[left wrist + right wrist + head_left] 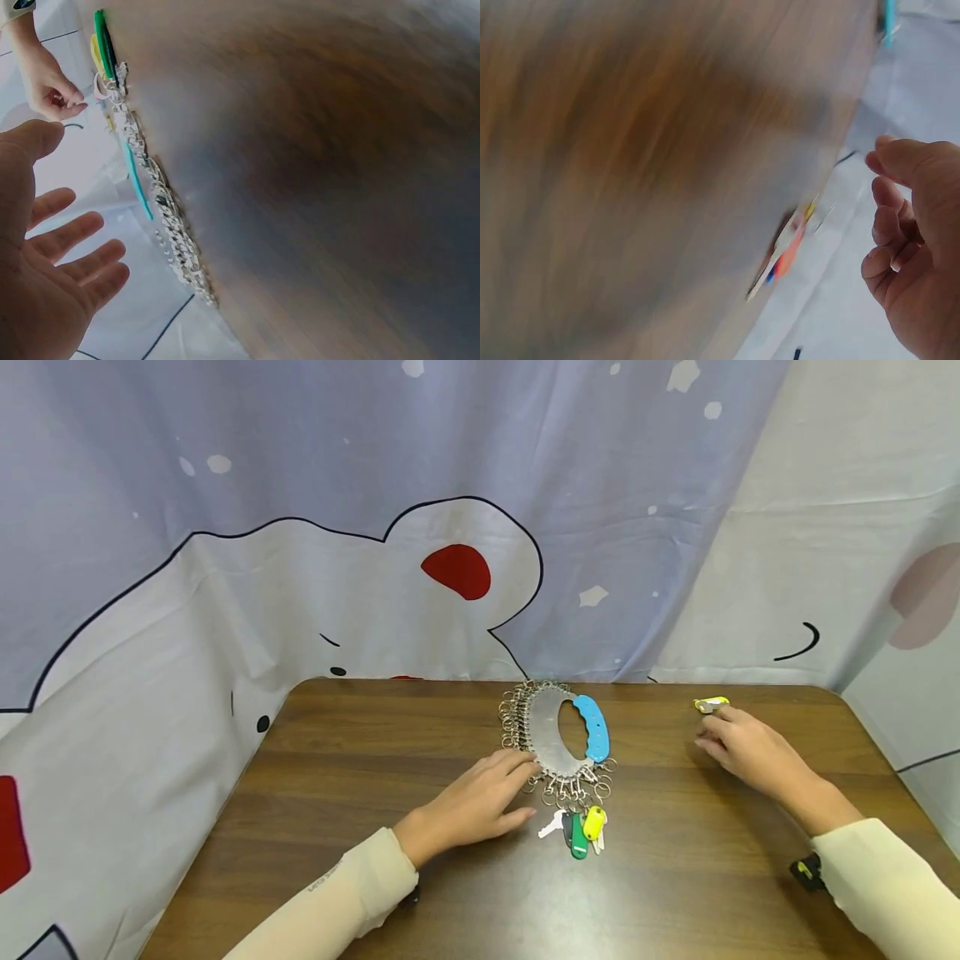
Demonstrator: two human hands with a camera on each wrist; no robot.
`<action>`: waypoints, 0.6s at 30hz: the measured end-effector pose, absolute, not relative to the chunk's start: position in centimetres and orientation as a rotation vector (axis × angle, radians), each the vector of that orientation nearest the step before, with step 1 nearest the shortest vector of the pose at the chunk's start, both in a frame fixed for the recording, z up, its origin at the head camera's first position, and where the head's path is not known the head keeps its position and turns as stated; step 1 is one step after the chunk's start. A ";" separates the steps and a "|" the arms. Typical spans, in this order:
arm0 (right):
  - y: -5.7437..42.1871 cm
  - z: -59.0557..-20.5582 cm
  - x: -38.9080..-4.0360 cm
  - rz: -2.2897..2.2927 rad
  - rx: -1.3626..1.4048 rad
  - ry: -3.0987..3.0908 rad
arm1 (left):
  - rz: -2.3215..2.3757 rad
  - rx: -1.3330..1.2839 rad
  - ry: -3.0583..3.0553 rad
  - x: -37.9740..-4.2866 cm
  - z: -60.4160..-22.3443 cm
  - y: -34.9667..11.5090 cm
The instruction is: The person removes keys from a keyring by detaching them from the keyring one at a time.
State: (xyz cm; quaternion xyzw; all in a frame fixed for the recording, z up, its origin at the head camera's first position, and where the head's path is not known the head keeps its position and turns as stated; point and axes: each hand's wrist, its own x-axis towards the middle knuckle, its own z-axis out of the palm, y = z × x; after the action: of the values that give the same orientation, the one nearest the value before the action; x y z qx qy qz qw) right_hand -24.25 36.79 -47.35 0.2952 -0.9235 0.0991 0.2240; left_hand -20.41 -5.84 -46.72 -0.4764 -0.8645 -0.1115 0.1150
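Note:
A large key holder (547,727), a grey crescent-shaped plate with a blue handle (592,729) and many small metal clips round its edge, lies on the table. From its front clips hang keys (551,824) with a green tag (578,837), a yellow tag (594,823) and a dark one. My left hand (480,797) is at the holder's left front, fingers spread and nearly straight, with nothing in it. Near the back right my right hand (750,752), loosely bent and holding nothing, hovers beside keys with a yellow tag (711,703). Orange and blue tags (786,259) show there in the right wrist view.
The brown wooden table (360,760) ends at a printed curtain (300,593) along its back edge. The holder reaches almost to that edge. Both sleeved forearms come in from the front, and a dark wrist device (808,872) sits under the right sleeve.

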 end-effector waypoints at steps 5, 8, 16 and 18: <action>33.9 -47.0 -23.3 0.351 0.794 -2.561 | -0.339 -1.371 -2.535 -20.4 -46.6 -5.1; 32.3 -46.9 -22.9 0.386 0.816 -2.556 | -0.345 -1.351 -2.555 -20.3 -46.4 -4.3; 28.8 -47.1 -21.6 0.590 0.875 -2.631 | -0.343 -1.306 -2.637 -20.1 -46.1 -2.3; 28.1 -46.9 -21.3 0.655 0.883 -2.658 | -0.345 -1.295 -2.662 -20.3 -46.0 -1.8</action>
State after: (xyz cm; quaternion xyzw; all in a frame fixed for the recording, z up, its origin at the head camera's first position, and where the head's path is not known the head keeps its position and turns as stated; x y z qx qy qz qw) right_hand -21.27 28.08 -46.93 0.3042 -0.9160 0.2259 0.1320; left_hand -20.28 -1.76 -45.98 -0.4332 -0.8903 -0.1154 0.0804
